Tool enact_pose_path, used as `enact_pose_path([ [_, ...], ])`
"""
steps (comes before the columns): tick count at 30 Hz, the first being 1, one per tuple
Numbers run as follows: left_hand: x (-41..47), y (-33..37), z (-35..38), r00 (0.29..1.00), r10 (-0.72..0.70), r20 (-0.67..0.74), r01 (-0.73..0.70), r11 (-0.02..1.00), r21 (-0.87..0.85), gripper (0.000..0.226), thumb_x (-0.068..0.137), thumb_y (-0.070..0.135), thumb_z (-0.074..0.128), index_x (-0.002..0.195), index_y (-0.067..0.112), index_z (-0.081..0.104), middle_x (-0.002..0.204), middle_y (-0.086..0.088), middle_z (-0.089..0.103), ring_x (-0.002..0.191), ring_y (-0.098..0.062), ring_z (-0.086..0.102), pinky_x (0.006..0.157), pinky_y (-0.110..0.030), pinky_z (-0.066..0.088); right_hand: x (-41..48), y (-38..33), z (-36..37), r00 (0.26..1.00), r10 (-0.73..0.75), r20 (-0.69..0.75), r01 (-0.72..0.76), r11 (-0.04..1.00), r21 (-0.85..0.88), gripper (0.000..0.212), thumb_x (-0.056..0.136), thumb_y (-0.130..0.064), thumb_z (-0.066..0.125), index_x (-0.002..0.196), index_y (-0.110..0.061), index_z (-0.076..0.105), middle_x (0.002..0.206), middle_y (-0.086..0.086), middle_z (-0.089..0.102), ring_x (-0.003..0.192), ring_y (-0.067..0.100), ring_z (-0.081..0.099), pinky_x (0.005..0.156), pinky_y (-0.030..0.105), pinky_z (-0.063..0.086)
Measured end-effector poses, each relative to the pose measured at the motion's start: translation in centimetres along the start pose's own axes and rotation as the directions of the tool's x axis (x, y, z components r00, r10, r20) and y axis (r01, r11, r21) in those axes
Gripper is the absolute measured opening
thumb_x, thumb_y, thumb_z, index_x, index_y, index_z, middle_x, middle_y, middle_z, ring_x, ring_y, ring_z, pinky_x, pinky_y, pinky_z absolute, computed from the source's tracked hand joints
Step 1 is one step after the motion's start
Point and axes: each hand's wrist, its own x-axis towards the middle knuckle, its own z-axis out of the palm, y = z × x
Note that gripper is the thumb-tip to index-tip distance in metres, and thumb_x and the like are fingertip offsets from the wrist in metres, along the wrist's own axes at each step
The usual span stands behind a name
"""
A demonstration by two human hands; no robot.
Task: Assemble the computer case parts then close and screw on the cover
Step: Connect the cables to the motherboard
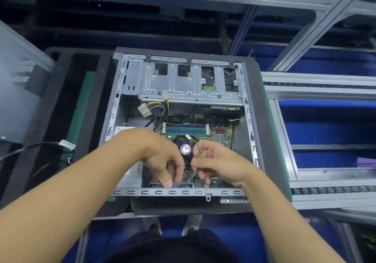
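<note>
While right grip [211,161] pinches thin multicoloured fan wire [200,151] between thumb and fingers, left grip [162,159] curls fingers downward just beside it; whether it holds anything cannot be told. Both partly hide cooler fan [185,149] with purple label. Computer case [179,192] lies open on dark mat [258,100], motherboard [221,138] exposed, drive cage [183,83] at far end. White power plug [144,109] hangs loose at left. Grey perforated panel [20,75] stands well left, tagged black cable [67,144] near it.
</note>
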Motion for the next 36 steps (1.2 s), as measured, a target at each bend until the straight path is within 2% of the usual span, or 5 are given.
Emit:
enact_pose_path([
  [4, 0.5, 0.1, -0.1, 0.998, 0.025, 0.060, -0.024, 1.000, -0.008, 0.030, 0.092, 0.018, 0.070, 0.121, 0.025, 0.064, 0.116, 0.000, 0.070, 0.102, -0.021, 0.066, 0.096, -0.039, 0.051, 0.2, -0.2, -0.3, 0.997, 0.066, -0.036, -0.063, 0.995, 0.075, 0.021, 0.099, 0.009, 0.054, 0.092, -0.011, 0.047, 0.070, 0.010, 0.064, 0.053, 0.017, 0.056, 0.042, 0.023, 0.046],
  [12, 2.2, -0.2, -0.8, 0.988, 0.033, 0.153, -0.021, 0.996, -0.083, 0.026, 0.091, 0.011, 0.069, 0.114, 0.022, 0.061, 0.115, -0.006, 0.062, 0.055, -0.001, 0.063, 0.068, -0.024, 0.056, 1.4, -0.1, -0.7, 0.949, 0.208, -0.235, -0.178, 0.973, 0.145, 0.017, 0.099, 0.003, 0.051, 0.090, -0.012, 0.049, 0.063, 0.008, 0.061, 0.044, 0.013, 0.046, 0.036, 0.022, 0.035],
  [20, 4.5, -0.4, -2.5, 0.930, 0.118, 0.347, -0.086, 0.991, -0.106, 0.031, 0.085, 0.012, 0.077, 0.112, 0.018, 0.066, 0.102, -0.009, 0.067, 0.066, -0.008, 0.066, 0.067, -0.027, 0.059, 1.0, 0.6, -1.2, 0.891, 0.299, -0.341, -0.405, 0.864, -0.300, 0.026, 0.105, -0.018, 0.058, 0.085, -0.001, 0.060, 0.053, -0.001, 0.063, 0.039, 0.010, 0.049, 0.038, 0.023, 0.041],
  [26, 5.9, -1.7, -4.3, 0.988, -0.005, 0.153, 0.008, 1.000, -0.015, 0.005, 0.089, 0.021, 0.065, 0.092, 0.017, 0.067, 0.059, 0.014, 0.064, 0.061, -0.011, 0.062, 0.053, -0.019, 0.048, 1.0, 1.1, -1.1, 0.827, 0.474, -0.302, -0.562, 0.681, -0.469, 0.010, 0.106, -0.017, 0.053, 0.097, -0.014, 0.052, 0.051, 0.001, 0.065, 0.044, 0.016, 0.053, 0.041, 0.024, 0.043],
  [36, 6.4, -3.0, -4.5, 0.999, 0.003, 0.042, -0.001, 0.999, -0.042, 0.012, 0.091, 0.020, 0.057, 0.085, 0.019, 0.068, 0.052, 0.009, 0.062, 0.037, -0.009, 0.047, 0.052, -0.019, 0.041, 2.3, 1.6, -0.1, 0.746, 0.526, -0.407, -0.664, 0.546, -0.511, 0.016, 0.099, -0.015, 0.065, 0.086, -0.010, 0.056, 0.059, 0.004, 0.067, 0.041, 0.014, 0.055, 0.042, 0.022, 0.044],
])
